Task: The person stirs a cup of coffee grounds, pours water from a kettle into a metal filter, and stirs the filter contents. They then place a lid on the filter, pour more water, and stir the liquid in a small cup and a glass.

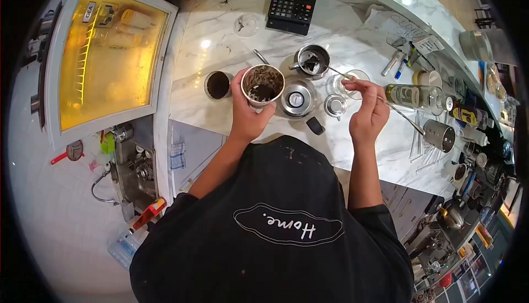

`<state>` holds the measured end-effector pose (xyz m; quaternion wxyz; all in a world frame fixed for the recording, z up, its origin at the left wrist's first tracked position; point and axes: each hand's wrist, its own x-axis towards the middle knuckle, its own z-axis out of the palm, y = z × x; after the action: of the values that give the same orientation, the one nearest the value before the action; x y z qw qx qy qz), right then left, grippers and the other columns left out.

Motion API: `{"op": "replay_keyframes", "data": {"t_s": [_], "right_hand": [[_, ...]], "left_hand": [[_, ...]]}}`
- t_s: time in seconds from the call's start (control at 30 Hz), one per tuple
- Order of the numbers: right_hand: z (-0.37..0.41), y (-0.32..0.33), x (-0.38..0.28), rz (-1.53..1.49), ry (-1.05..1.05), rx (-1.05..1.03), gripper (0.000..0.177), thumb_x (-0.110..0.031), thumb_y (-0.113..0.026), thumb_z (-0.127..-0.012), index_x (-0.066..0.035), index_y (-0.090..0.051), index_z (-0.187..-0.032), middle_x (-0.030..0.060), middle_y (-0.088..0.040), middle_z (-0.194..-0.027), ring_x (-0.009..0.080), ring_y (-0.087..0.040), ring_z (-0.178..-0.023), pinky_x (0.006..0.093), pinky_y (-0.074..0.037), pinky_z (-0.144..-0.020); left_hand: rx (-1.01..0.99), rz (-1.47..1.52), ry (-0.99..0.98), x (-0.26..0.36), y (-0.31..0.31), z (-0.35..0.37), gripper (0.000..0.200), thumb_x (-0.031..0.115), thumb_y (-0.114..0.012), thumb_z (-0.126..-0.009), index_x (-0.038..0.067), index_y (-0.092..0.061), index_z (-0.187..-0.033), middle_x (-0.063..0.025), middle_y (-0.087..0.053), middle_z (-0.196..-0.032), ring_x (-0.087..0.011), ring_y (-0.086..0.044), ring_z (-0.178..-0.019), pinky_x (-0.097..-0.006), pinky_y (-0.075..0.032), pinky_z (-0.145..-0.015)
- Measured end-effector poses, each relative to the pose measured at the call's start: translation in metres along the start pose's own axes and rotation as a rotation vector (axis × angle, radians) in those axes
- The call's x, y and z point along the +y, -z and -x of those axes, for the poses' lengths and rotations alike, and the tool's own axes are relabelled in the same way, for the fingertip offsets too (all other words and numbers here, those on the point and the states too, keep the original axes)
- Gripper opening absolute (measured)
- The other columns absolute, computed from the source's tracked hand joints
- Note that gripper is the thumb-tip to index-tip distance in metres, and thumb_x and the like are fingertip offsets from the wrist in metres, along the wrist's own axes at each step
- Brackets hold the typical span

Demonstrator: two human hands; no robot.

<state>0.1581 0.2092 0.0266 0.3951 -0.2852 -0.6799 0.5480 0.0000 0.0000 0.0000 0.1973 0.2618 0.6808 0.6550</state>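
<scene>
My left hand [249,117] is wrapped round a paper cup [263,85] whose inside is smeared with dark brown residue. In my right hand [368,106] is a long thin metal stirring spoon [405,117]. One end of it reaches the metal mug [312,60], which has something dark in it; the other end points to the lower right. Left of the paper cup stands a glass [218,85] with dark contents. Close to the paper cup are a round metal-topped vessel [297,99] and a small metal pitcher [335,105].
A black calculator [292,6] lies at the back of the marble counter [220,33]. Bottles, including a clear one [416,97], markers [398,67] and a metal tumbler [440,136] stand or lie on the right. At left is a yellow-lit glass-door cabinet [113,55].
</scene>
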Motion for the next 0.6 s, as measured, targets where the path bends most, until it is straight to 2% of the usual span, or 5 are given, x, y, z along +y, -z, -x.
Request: {"op": "replay_keyframes", "data": {"t_s": [0.07, 0.2, 0.43, 0.53, 0.6], "right_hand": [[0.002, -0.003, -0.001, 0.122, 0.037, -0.022, 0.036, -0.016, -0.041, -0.111, 0.005, -0.070, -0.106, 0.0157, -0.076, -0.098, 0.0259, -0.073, -0.099, 0.0370, -0.054, -0.093], [-0.005, 0.007, -0.010, 0.104, 0.059, 0.058, 0.036, -0.016, -0.042, -0.112, 0.007, -0.068, -0.104, 0.0151, -0.075, -0.095, 0.0253, -0.074, -0.094, 0.0368, -0.055, -0.091], [0.004, 0.008, -0.048, -0.341, -0.100, 0.210, 0.038, -0.024, -0.040, -0.114, 0.007, -0.060, -0.106, 0.0180, -0.073, -0.085, 0.0300, -0.075, -0.087, 0.0419, -0.057, -0.094], [0.007, 0.007, -0.065, -0.464, -0.125, 0.123, 0.037, -0.025, -0.041, -0.114, 0.005, -0.059, -0.104, 0.0170, -0.071, -0.079, 0.0309, -0.075, -0.082, 0.0438, -0.058, -0.093], [0.009, -0.002, -0.077, -0.528, -0.140, 0.062, 0.037, -0.025, -0.042, -0.114, 0.005, -0.059, -0.103, 0.0154, -0.069, -0.076, 0.0308, -0.075, -0.080, 0.0446, -0.058, -0.092]], "left_hand": [[-0.005, -0.011, 0.010, 0.002, 0.004, 0.002, 0.084, -0.005, -0.070, -0.077, 0.002, -0.028, -0.149, -0.0155, -0.048, -0.139, -0.0242, -0.055, -0.129, -0.0380, -0.048, -0.109], [0.014, -0.005, 0.010, 0.006, -0.002, 0.006, 0.083, -0.004, -0.073, -0.078, 0.001, -0.030, -0.148, -0.0157, -0.052, -0.136, -0.0233, -0.058, -0.127, -0.0377, -0.048, -0.108], [-0.017, -0.104, -0.050, 0.024, 0.004, 0.014, 0.079, 0.002, -0.082, -0.078, -0.001, -0.038, -0.144, -0.0153, -0.062, -0.129, -0.0226, -0.061, -0.122, -0.0362, -0.048, -0.106], [-0.057, -0.090, -0.024, 0.037, 0.007, 0.017, 0.078, 0.002, -0.086, -0.074, 0.002, -0.045, -0.141, -0.0141, -0.060, -0.132, -0.0231, -0.061, -0.122, -0.0365, -0.048, -0.105], [-0.076, -0.100, -0.122, 0.032, 0.015, 0.013, 0.079, 0.001, -0.088, -0.071, 0.003, -0.048, -0.140, -0.0136, -0.059, -0.134, -0.0239, -0.060, -0.123, -0.0364, -0.047, -0.106]]}}
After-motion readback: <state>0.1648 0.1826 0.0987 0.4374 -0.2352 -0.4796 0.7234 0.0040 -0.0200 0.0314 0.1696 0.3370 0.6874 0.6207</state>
